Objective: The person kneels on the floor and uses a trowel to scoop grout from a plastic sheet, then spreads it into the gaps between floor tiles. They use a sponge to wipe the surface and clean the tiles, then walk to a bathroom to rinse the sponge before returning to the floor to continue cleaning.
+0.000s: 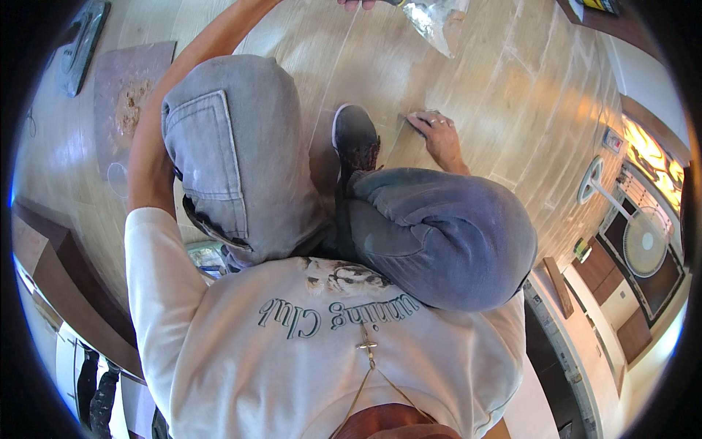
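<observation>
Floor [504, 139]: laid in pale tan, wood-look planks, streaked whitish along several seams, bowed toward the rim.
Scraper [431, 25]: placed at the top edge, just right of the left hand; silvery and glossy at the blade, widening away from the handle, marked with uneven bright and dull patches.
Scraper handle [396, 2]: cut off by the top edge, showing only as a short dark end.
Left hand [357, 4]: reduced to a few fingers at the top edge, just beside the handle; cannot tell if gripping.
Right hand [436, 130]: lowered to the floor, right of the dark shoe [354, 132], ringed on one finger, grasping the dark pad.
Dark pad [414, 124]: flat, blackish, mostly covered by fingers; hard to make out in kind or full outline.
Brown board [157, 58]: smeared with a crumbly tan paste [130, 106], partly hidden behind the left forearm.
Bluish-rimmed thing [207, 254]: tucked below the left thigh, mostly hidden; too little showing to identify.
</observation>
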### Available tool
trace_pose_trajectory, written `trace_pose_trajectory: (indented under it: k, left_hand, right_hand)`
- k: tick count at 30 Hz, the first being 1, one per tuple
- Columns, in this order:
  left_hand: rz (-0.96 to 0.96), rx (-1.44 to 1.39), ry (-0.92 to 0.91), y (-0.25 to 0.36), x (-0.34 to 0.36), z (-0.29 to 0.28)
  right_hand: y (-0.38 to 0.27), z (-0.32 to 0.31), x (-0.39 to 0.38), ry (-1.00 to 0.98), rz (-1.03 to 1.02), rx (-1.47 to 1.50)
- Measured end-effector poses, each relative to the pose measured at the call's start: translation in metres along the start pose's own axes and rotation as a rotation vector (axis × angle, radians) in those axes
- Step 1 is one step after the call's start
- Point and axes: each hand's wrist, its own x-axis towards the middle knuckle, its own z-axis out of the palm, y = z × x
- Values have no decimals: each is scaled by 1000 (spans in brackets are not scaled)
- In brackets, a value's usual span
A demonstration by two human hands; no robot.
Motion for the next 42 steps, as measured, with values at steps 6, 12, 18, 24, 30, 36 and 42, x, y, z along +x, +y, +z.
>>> trace_pose_trajectory:
  k: [6,12,18,24,30,36,42]
  left_hand:
    - [11,0,23,3,-3,1]
    - [6,-32,31,5,-10,-6]
    - [42,51,72,-3,-21,-8]
    - [-24,165,106,-9,-55,9]
    - [94,-337,-140,-3,-19,79]
    - [145,-361,-257,17,-8,93]
    - [201,-446,-301,37,-18,86]
  right_hand:
    - [19,-15,66,-4,173,-51]
    - [-13,1,5,-83,71,-5]
    - [-9,-61,33,228,436,737]
    - [-53,-121,66,631,89,693]
    - [-87,-166,23,762,-50,-91]
    - [-96,-158,-22,757,240,-231]
    - [-140,-123,-36,753,615,-215]
